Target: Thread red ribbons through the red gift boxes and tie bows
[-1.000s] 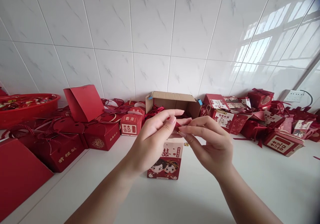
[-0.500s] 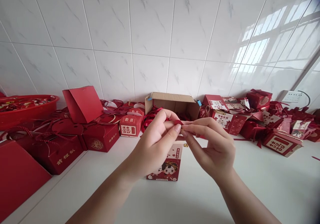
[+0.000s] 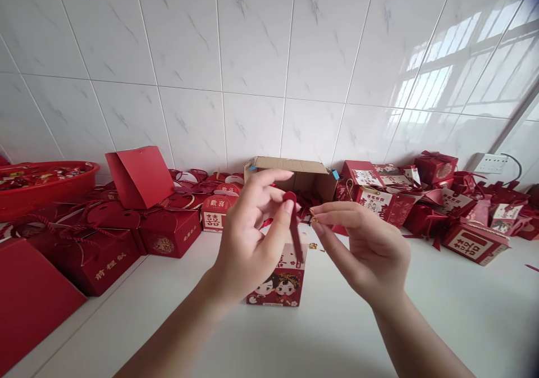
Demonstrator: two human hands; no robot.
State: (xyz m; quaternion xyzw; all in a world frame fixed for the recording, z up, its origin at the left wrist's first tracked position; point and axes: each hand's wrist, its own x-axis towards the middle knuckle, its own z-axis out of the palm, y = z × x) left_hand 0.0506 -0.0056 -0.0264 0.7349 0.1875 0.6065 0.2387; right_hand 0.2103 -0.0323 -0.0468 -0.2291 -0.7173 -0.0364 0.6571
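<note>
Between thumb and fingers, my left hand (image 3: pixel 256 232) pinches a dark red ribbon (image 3: pixel 296 235), whose loose end hangs down in front of a box. My right hand (image 3: pixel 366 249), a little to the right, pinches a tiny gold piece (image 3: pixel 314 218) at its fingertips. Below the hands stands a red and white box (image 3: pixel 275 288) with two cartoon faces on its front; my left hand and the ribbon cover part of its top. Small gold pieces (image 3: pixel 313 246) lie on the white table just right of the box.
An open cardboard box (image 3: pixel 290 165) with red ribbons stands by the tiled wall. Red gift boxes (image 3: pixel 170 232) line the left, beside a red basin (image 3: pixel 46 190) of wrapped sweets. More gift boxes (image 3: pixel 475 240) are piled at right, near a power strip (image 3: pixel 490 163).
My hands have moved apart. The ribbon now hangs from my left hand, whose upper fingers have lifted and spread. My right hand has shifted slightly right with the gold piece.
</note>
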